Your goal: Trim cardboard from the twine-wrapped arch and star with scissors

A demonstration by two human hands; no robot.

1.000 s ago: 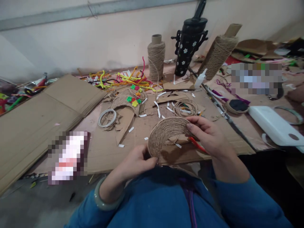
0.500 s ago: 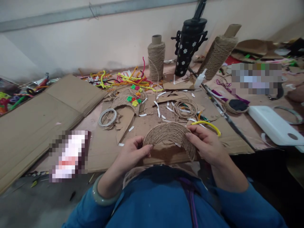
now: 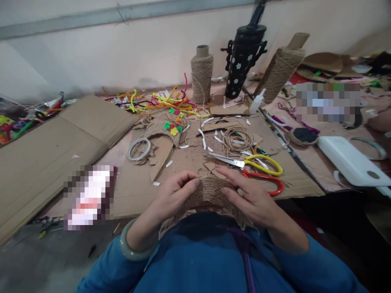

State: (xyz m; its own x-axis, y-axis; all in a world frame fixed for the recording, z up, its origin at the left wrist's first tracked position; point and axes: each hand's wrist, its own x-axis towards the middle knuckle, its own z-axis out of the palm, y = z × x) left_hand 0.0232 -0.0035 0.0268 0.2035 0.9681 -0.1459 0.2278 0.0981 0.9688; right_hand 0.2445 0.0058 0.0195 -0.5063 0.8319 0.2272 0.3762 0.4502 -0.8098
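Observation:
A curved, arch-shaped piece covered in rows of jute twine (image 3: 210,190) is close to my body at the table's front edge. My left hand (image 3: 179,191) pinches its upper left rim between thumb and fingers. On its right side rests my right hand (image 3: 247,195), thumb on the twine and fingers stretched along the top edge, partly spread. Just beyond the piece lie scissors (image 3: 241,162) with one yellow and one red handle; my right hand hides part of the red one. A loose coil of twine (image 3: 238,139) is behind them.
A twine-covered piece with colourful flowers (image 3: 174,129) and a tape roll (image 3: 139,149) lie on cardboard. Twine spools (image 3: 201,77) and a black flowered container (image 3: 241,61) stand at the back. A glue bottle (image 3: 257,101) and a white power bank (image 3: 351,160) are to the right.
The twine-covered arch has come down and nearer my body, uncovering the scissors. My hands have moved closer together along its top, and my right fingers have straightened.

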